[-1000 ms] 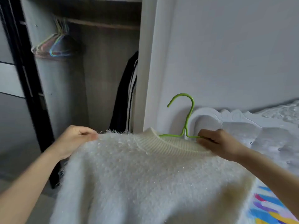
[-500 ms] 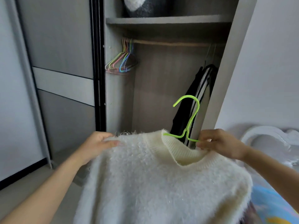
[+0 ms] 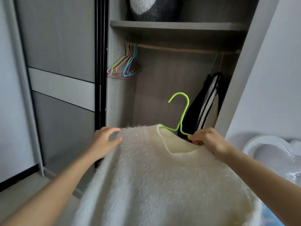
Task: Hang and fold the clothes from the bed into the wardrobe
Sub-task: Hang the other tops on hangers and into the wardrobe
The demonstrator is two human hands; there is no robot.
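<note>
Well, at lower left the left hand loosely grasped the sweater by its shoulder; that fluffy knit could have slid free if the grip eased. Spare hangers, thin coloured wire, hung bunched at the left end of the rail, upper centre. The sweater, cream and fuzzy with a ribbed collar, filled the lower centre, outside the wardrobe. The hanger, slim green wire with a round hook, sat only partly in the collar and might have tipped out. The right hand pinched its arm beside a dark striped garment.
</note>
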